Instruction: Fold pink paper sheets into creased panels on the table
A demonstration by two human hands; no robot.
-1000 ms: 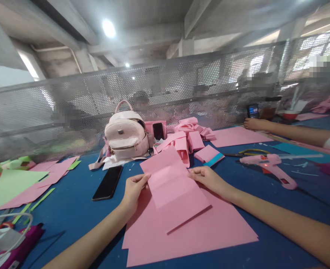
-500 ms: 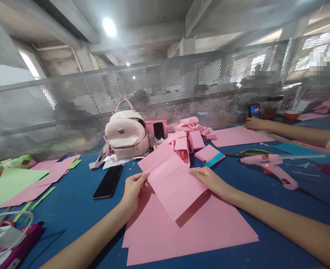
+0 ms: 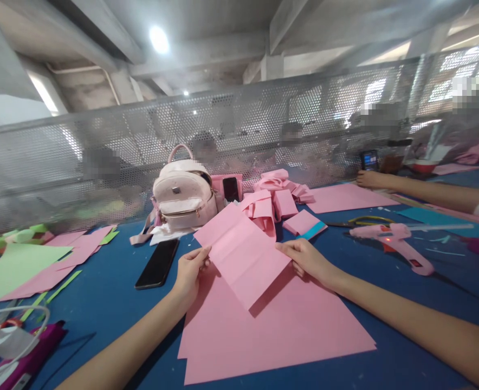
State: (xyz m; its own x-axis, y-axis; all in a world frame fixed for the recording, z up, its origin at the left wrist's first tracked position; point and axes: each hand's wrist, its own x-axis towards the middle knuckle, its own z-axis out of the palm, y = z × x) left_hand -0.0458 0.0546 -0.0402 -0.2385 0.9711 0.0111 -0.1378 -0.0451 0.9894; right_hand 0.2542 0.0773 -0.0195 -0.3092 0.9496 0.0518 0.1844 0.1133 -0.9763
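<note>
A creased pink paper sheet (image 3: 243,252) is held up at a slant between my two hands. My left hand (image 3: 191,271) pinches its left edge between thumb and fingers. On the opposite edge, my right hand (image 3: 306,260) grips the paper the same way. Beneath it, larger pink sheets (image 3: 280,341) lie stacked on the blue table (image 3: 121,341). Just beyond the held sheet is a pile of folded pink paper pieces (image 3: 280,195), and a folded pink piece with a blue strip (image 3: 304,223) lies to its right.
A black phone (image 3: 157,264) lies left of my left hand, with a pale backpack (image 3: 185,195) behind. On the right are a pink glue gun (image 3: 389,238) and yellow-handled scissors (image 3: 369,220). Another person's hand (image 3: 371,179) holds a phone. A perforated metal panel (image 3: 142,135) borders the table.
The held sheet has shifted slightly left and away from me, and its surface looks flatter, with more creases showing. My left hand has moved a little left with it.
</note>
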